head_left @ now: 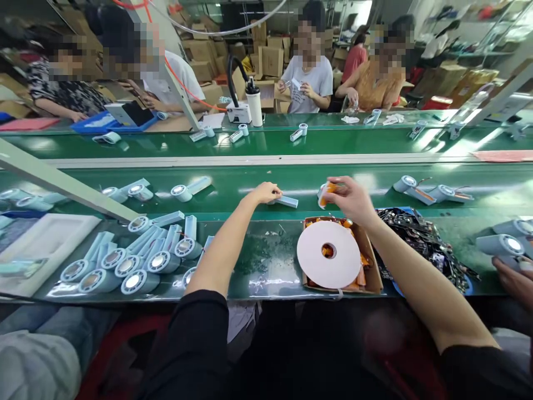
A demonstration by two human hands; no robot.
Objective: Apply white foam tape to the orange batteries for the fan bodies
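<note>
Both hands (pixel 267 192) (pixel 353 201) forward over the green belt (pixel 233 206), arms apart.

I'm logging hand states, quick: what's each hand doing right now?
Left hand: fingers closed on the near end of a pale-blue bar.
Right hand: closed, pinching an orange piece.

I count four people (pixel 310 83) at the far bench (pixel 275 119), two more behind, one white tumbler (pixel 254 108), one white reel (pixel 310 253), two pale-blue fans (pixel 405 183) right on the near belt (pixel 233 173).
</note>
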